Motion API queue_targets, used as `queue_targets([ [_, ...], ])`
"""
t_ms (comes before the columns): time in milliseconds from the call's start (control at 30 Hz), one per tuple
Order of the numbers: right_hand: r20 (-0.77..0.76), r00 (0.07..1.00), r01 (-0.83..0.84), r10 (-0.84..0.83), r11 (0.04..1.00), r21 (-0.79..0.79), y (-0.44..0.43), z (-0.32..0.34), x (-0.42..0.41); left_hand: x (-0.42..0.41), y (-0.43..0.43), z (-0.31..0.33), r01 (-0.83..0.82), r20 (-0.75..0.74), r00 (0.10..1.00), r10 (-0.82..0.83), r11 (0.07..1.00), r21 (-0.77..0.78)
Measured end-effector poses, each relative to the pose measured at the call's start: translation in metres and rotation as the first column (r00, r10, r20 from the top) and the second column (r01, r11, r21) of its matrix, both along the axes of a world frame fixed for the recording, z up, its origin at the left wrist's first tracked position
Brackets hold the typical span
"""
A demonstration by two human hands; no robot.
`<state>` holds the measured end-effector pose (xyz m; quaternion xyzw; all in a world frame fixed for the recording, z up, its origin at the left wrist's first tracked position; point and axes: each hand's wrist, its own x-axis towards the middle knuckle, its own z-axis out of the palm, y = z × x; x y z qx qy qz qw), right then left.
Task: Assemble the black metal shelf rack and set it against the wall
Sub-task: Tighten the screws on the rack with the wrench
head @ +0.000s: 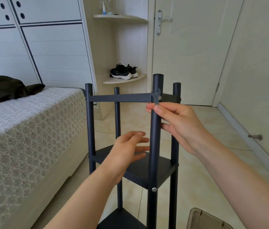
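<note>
Right hand pinches the wrench: seat it squarely on the top bolt while the empty, relaxed left hand braces the post.

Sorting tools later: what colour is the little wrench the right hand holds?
Plain silver-grey wrench, pinched by the right hand; head view shows it best.

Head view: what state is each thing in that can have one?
shelf rack: upright on the floor, shelves fitted.
wrench: pinched at its lower end, head beside the top screw; engagement unclear.
right hand: pinches the wrench.
left hand: open, blurred, holds nothing.
door: closed.
sneakers: resting on the lower corner shelf.
</note>
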<state>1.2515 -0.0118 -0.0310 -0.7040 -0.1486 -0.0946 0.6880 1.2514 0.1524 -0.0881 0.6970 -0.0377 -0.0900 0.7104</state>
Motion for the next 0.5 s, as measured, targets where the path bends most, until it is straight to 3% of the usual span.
queue_targets([
  [167,-0.029,0.999,-0.028,0.028,1.0,0.011,0.006,0.002,0.004,-0.011,-0.005,-0.006,0.179,0.001,0.984,-0.179,0.982,-0.053],
  [267,-0.02,1.0,0.004,-0.004,0.999,0.038,0.012,0.001,0.004,-0.014,-0.01,-0.011,0.129,0.102,0.986,-0.13,0.992,0.015],
  [500,0.007,0.992,0.125,-0.126,0.992,0.03,0.02,0.006,0.0,-0.019,-0.02,-0.013,0.062,0.215,0.975,-0.062,0.998,0.004],
])
